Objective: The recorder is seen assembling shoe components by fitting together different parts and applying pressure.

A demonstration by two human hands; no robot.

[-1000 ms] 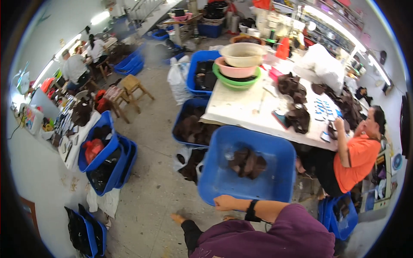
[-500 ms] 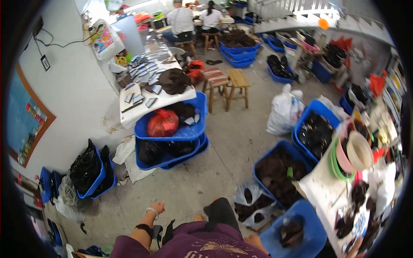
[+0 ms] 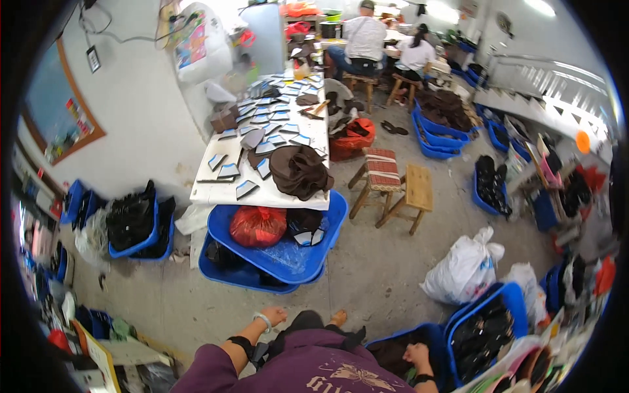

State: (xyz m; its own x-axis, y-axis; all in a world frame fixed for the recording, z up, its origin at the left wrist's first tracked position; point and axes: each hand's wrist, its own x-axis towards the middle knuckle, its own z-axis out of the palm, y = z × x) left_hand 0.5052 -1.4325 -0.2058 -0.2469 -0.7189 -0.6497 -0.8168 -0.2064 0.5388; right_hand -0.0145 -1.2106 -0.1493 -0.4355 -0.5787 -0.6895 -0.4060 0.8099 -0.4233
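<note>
My left hand hangs by my body, its fingers loosely curled with nothing in them. A pale bangle circles its wrist, and a dark band wraps the forearm. My right hand is held out on the other side, fingers curled and nothing visible in them. Beneath it sits a blue tub holding dark brown pieces. Ahead stands a white table strewn with small dark-and-white curved pieces. A heap of dark brown cloth rests at its near right corner.
Stacked blue tubs at the table's front hold a red plastic bag. Two wooden stools stand right of the table, a white sack farther right. Black-filled tubs line the left wall. Two people sit at the back.
My view has swung right and come closer to the white table. My right hand, mostly hidden before, now shows over a blue tub. My left hand remains empty beside my body.
</note>
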